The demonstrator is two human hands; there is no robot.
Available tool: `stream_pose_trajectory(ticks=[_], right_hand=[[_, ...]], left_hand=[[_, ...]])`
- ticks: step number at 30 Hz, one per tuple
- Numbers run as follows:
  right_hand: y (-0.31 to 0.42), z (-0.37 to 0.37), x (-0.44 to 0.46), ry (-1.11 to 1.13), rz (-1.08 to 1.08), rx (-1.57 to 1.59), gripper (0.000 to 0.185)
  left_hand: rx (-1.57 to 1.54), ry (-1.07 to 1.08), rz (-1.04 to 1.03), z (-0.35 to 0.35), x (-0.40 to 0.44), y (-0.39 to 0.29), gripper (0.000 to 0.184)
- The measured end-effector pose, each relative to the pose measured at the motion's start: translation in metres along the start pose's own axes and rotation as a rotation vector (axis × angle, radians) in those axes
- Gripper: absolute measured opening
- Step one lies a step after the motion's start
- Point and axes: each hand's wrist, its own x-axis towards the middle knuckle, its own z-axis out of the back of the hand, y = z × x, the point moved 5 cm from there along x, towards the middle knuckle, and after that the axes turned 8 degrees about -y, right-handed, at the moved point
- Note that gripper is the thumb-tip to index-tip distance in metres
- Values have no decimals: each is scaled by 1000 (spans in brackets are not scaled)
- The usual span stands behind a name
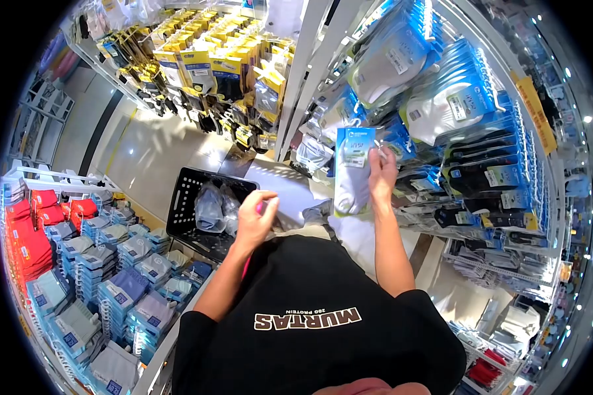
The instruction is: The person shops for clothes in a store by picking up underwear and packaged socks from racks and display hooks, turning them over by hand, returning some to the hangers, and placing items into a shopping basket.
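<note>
My right hand (383, 172) grips the right edge of a pack of socks (354, 178), pale grey-white in a clear bag with a blue header card. The pack hangs upright in front of the rack, close to other packs on hooks. My left hand (257, 216) is raised in front of my body, apart from the pack, with its fingers curled. A bit of pink shows between thumb and fingers; what it belongs to is unclear. Left of that hand is a black shopping basket (186, 187) with clear-bagged goods (211, 209) inside.
Blue-carded sock packs (461, 99) fill the hooks on the right. Ahead hang yellow-carded packs (211, 66). On the left, a low display holds folded light-coloured packs (132, 286) and red packs (29, 247). A white rack post (301, 85) stands between the front displays.
</note>
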Motion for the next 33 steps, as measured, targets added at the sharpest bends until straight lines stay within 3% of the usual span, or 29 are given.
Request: stream_pose_trajectory(ticks=[6, 15, 18, 21, 24, 26, 27, 28, 32, 33], right_hand=[[8, -5, 33, -111, 221, -273, 39], [-40, -16, 40, -73, 153, -341, 35], [-59, -19, 46, -32, 196, -140, 35], [-80, -12, 42, -85, 195, -390, 35], [-104, -13, 11, -87, 89, -276, 34], [-119, -28, -24, 53, -39, -222, 35], [-118, -39, -43, 152, 94, -396, 32], [-119, -54, -62, 277, 6, -398, 28], [-75, -122, -139, 830, 12, -372, 27], [-59, -134, -152, 937, 157, -402, 29]], left_hand=[[226, -60, -77, 5, -6, 34, 19], [318, 34, -122, -13, -17, 56, 21], [322, 37, -144, -13, -16, 54, 20], [312, 32, -119, -14, -17, 58, 21], [345, -1, -132, -14, -18, 63, 23], [345, -62, -132, -9, -19, 57, 22], [334, -100, -102, -6, -20, 56, 21], [323, -140, -74, -1, -21, 53, 21], [164, -368, 127, 22, -38, 52, 21], [175, -411, 193, 29, -47, 52, 22]])
